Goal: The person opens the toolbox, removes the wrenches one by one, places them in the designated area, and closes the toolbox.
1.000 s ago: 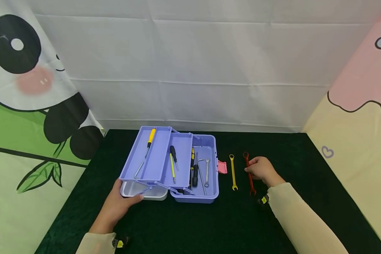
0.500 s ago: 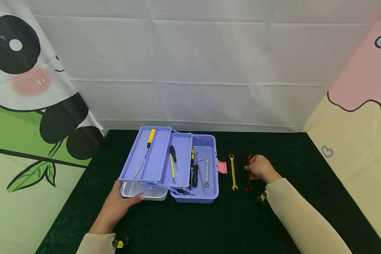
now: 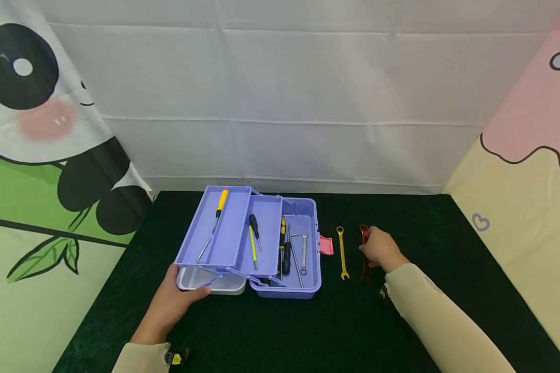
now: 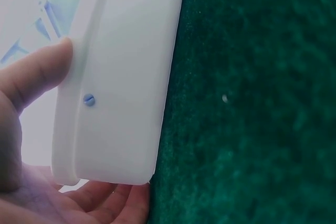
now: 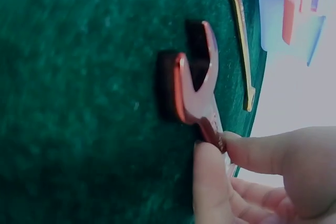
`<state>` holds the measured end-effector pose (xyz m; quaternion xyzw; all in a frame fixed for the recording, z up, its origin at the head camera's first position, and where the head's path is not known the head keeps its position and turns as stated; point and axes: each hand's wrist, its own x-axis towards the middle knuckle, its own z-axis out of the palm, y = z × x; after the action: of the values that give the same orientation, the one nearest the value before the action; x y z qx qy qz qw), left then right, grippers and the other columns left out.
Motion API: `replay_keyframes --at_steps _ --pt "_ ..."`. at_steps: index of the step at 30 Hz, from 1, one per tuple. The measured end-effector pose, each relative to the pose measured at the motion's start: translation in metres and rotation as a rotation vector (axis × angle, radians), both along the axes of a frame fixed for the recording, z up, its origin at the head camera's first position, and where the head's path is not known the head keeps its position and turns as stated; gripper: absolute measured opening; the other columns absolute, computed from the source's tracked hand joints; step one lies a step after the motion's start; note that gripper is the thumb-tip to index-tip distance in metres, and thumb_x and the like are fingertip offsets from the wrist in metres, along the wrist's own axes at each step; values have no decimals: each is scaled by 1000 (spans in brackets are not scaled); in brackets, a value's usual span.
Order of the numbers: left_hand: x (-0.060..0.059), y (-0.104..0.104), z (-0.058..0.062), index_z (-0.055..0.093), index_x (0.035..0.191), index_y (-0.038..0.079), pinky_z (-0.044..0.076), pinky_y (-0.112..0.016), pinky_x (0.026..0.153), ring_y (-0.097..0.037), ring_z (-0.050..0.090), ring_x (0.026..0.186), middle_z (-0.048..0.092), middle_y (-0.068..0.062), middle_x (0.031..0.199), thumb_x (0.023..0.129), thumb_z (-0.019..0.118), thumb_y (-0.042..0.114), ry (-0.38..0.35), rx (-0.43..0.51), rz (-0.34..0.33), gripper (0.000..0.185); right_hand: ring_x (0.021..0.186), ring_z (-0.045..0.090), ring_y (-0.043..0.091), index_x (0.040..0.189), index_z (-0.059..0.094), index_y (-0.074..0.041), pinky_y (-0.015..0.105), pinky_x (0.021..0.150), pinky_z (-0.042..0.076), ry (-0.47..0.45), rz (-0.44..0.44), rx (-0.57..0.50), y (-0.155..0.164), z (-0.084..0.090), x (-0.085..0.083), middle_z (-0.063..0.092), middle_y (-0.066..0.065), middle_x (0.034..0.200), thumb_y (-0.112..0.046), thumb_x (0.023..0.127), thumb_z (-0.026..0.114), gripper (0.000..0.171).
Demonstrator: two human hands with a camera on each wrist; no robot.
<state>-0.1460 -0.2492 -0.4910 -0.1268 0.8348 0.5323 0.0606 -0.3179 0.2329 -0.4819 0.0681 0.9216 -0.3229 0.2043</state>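
Note:
My right hand (image 3: 380, 247) pinches a red combination wrench (image 5: 198, 100) between thumb and fingers, right of a yellow combination wrench (image 3: 343, 254) that lies on the dark green cloth. In the right wrist view the red wrench's open end points away from the fingers, close over the cloth. My left hand (image 3: 177, 296) grips the white lid (image 4: 128, 72) of the purple toolbox (image 3: 287, 293), thumb on the rim and fingers round the outer side. The toolbox stands open with its two trays (image 3: 267, 220) fanned out to the left.
In the trays lie a yellow-handled screwdriver (image 3: 222, 199), a black screwdriver (image 3: 254, 223) and a thin yellow tool (image 3: 253, 246). The box bottom holds more screwdrivers, a hex key (image 3: 296, 256) and a silver wrench (image 3: 305, 254). A pink latch (image 3: 326, 245) sticks out right.
The red wrench has turned in my right hand from slanted to nearly parallel with the yellow one. That hand has shifted slightly; the left hand and toolbox stay put.

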Motion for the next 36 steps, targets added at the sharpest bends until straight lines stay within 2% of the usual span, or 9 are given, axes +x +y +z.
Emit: replay_keyframes --at_steps 7,13,20,22,26,28,32,36 --pt "-1 1 0 -4 166 19 29 -68 114 -46 35 142 19 -22 167 83 87 41 0 -5 3 125 68 67 25 151 31 7 30 56 58 8 22 90 -8 0 0 56 31 118 -9 101 63 62" --pt "0 0 -1 -3 166 20 28 -68 114 -45 35 142 19 -21 167 82 87 42 14 10 -1 126 70 67 27 156 23 7 31 55 58 -20 17 91 -9 -1 -3 51 36 128 -7 101 61 69" --pt "0 1 0 -3 167 21 29 -68 114 -44 36 142 20 -20 167 82 87 41 22 21 -1 125 70 66 29 155 23 7 33 55 58 -4 38 127 -9 9 -2 56 28 109 -18 105 57 65" --pt "1 2 1 -3 167 21 29 -68 114 -44 36 141 20 -20 167 83 87 40 23 24 0 125 74 66 30 155 24 8 38 59 59 40 73 165 -12 17 0 57 30 114 -22 106 56 65" --pt "0 2 2 -3 167 20 28 -68 114 -44 37 140 19 -20 167 84 87 39 26 25 3 124 94 66 36 153 30 9 51 79 59 177 150 257 -25 40 4 55 35 134 -29 105 57 68" --pt "0 2 3 -3 166 20 28 -68 114 -45 37 139 19 -20 167 84 87 37 26 24 4 123 101 64 37 152 34 9 55 85 57 245 176 292 -35 53 7 53 34 139 -33 104 59 69" --pt "-1 3 4 -3 166 19 27 -68 115 -45 36 140 19 -20 167 85 87 37 19 13 3 123 99 66 35 147 44 5 52 82 59 365 247 297 -58 72 12 59 28 136 -36 101 63 64" --pt "-1 3 2 -3 166 19 27 -68 115 -45 35 141 18 -21 167 84 87 39 2 -4 8 124 107 63 32 143 52 1 50 89 57 492 395 305 -82 80 18 60 22 135 -36 99 67 59"
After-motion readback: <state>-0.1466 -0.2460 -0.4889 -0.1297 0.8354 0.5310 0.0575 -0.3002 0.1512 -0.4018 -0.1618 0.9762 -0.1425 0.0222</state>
